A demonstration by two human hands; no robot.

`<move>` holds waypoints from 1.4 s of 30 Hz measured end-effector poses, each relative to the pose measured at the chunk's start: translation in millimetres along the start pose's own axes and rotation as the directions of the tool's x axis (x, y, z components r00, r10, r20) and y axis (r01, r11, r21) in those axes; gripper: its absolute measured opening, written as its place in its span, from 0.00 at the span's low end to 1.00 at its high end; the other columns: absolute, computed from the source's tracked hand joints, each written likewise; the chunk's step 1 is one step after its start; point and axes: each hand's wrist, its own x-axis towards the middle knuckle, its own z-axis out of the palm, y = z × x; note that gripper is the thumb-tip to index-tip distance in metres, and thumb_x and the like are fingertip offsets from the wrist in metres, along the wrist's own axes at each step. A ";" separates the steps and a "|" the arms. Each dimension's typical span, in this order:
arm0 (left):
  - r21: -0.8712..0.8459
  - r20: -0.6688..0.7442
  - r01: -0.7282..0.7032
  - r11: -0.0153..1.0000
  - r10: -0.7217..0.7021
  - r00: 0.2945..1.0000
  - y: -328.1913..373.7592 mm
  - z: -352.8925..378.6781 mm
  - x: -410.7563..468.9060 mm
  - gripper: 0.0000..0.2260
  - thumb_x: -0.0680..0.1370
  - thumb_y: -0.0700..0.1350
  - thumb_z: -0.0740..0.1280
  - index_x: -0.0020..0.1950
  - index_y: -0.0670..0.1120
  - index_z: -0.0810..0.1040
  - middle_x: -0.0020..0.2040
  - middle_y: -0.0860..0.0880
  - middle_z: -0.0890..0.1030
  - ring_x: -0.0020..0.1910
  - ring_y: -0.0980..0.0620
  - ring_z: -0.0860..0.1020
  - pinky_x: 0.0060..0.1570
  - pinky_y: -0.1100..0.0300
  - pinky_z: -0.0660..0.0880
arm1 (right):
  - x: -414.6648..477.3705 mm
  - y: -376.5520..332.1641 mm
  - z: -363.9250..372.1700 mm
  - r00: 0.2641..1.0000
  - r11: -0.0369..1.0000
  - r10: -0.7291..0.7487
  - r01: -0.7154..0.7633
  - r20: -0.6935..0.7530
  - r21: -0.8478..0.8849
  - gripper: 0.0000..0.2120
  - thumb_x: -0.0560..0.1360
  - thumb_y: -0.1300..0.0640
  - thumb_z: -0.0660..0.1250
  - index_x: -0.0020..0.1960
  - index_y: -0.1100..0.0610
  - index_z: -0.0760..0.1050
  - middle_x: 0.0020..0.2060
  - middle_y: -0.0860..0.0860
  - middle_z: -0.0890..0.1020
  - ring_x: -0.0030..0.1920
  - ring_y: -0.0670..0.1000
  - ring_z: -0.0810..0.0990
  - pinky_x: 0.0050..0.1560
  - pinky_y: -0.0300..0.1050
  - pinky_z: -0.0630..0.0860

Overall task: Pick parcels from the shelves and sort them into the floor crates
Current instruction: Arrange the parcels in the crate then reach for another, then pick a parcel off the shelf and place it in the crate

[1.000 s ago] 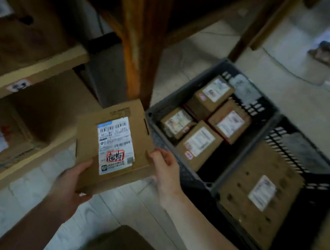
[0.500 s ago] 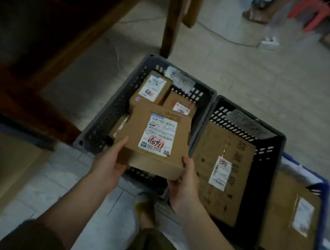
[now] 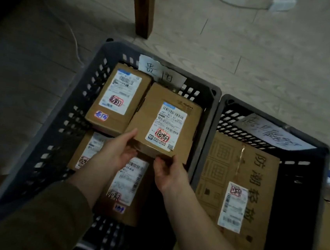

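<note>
A flat cardboard parcel with a white shipping label and a red stamp lies tilted inside the grey crate, on top of other parcels. My left hand holds its near left corner, thumb on top. At the near edge, my right hand pinches the parcel with curled fingers. Three more labelled boxes show in this crate: one at the far left, one under my left wrist and one nearer me.
A black crate stands against the grey one on the right and holds a large flat carton. Handwritten paper tags hang on both far rims. A wooden leg, a white cable and a power strip are beyond.
I turned from the shelf to the crates. The parcel went from in front of the shelf, over the grey crate, down into it at its far right side, both hands still on it.
</note>
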 end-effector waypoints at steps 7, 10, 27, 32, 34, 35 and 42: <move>-0.047 -0.096 0.038 0.998 -0.042 0.995 -2.3 13.0 33.8 0.14 0.78 0.36 0.61 0.64 0.39 0.71 0.58 0.41 0.78 0.54 0.45 0.78 0.51 0.54 0.76 | 48.0 -8.6 10.7 0.996 0.997 -0.003 -0.005 -0.089 -0.083 0.16 0.81 0.61 0.53 0.66 0.62 0.69 0.62 0.60 0.75 0.62 0.57 0.74 0.58 0.50 0.72; -0.057 -0.055 0.056 0.997 -0.059 0.997 -1.8 3.8 15.6 0.09 0.77 0.39 0.63 0.55 0.40 0.76 0.51 0.42 0.80 0.49 0.46 0.79 0.52 0.54 0.77 | 38.3 -9.6 7.7 0.997 0.984 0.016 -0.029 -0.075 -0.177 0.17 0.81 0.59 0.52 0.67 0.62 0.67 0.64 0.60 0.73 0.64 0.57 0.73 0.63 0.51 0.69; -0.148 -0.173 -0.174 0.973 0.148 0.974 -34.2 -169.3 -307.1 0.08 0.79 0.45 0.61 0.54 0.44 0.74 0.45 0.45 0.76 0.44 0.48 0.77 0.39 0.63 0.73 | -245.7 146.0 -73.8 0.950 0.513 0.017 0.259 0.311 -0.819 0.10 0.80 0.56 0.56 0.55 0.59 0.73 0.58 0.56 0.78 0.58 0.53 0.77 0.51 0.44 0.72; -0.177 -0.260 -0.298 0.938 0.247 0.933 -67.1 -273.6 -406.0 0.09 0.78 0.46 0.62 0.39 0.47 0.71 0.37 0.48 0.72 0.38 0.53 0.72 0.39 0.60 0.67 | -314.9 239.7 -121.9 0.901 0.383 0.111 0.351 0.420 -0.854 0.14 0.79 0.54 0.58 0.61 0.59 0.72 0.61 0.58 0.77 0.53 0.52 0.77 0.57 0.46 0.70; -0.222 -0.301 -0.333 0.916 0.260 0.917 -81.2 -318.4 -429.8 0.07 0.78 0.47 0.62 0.42 0.47 0.72 0.41 0.48 0.74 0.45 0.50 0.74 0.48 0.57 0.69 | -328.9 280.1 -136.2 0.877 0.316 0.186 0.372 0.442 -0.873 0.15 0.79 0.54 0.59 0.60 0.61 0.72 0.63 0.61 0.75 0.58 0.55 0.78 0.59 0.46 0.70; -0.245 -0.332 -0.344 0.906 0.255 0.908 -89.1 -342.4 -437.9 0.05 0.78 0.47 0.62 0.44 0.47 0.72 0.44 0.49 0.74 0.48 0.50 0.74 0.52 0.56 0.68 | -331.7 301.0 -143.0 0.871 0.274 0.207 0.386 0.446 -0.881 0.16 0.78 0.54 0.60 0.62 0.62 0.71 0.64 0.62 0.73 0.61 0.57 0.76 0.60 0.46 0.70; -0.355 -0.545 -0.383 0.853 0.143 0.826 -155.8 -501.0 -427.6 0.04 0.77 0.46 0.64 0.42 0.48 0.74 0.39 0.49 0.74 0.41 0.52 0.74 0.41 0.59 0.69 | -300.0 427.3 -172.7 0.824 -0.023 0.312 0.505 0.473 -0.863 0.08 0.77 0.55 0.63 0.54 0.57 0.71 0.54 0.57 0.78 0.55 0.53 0.77 0.55 0.47 0.72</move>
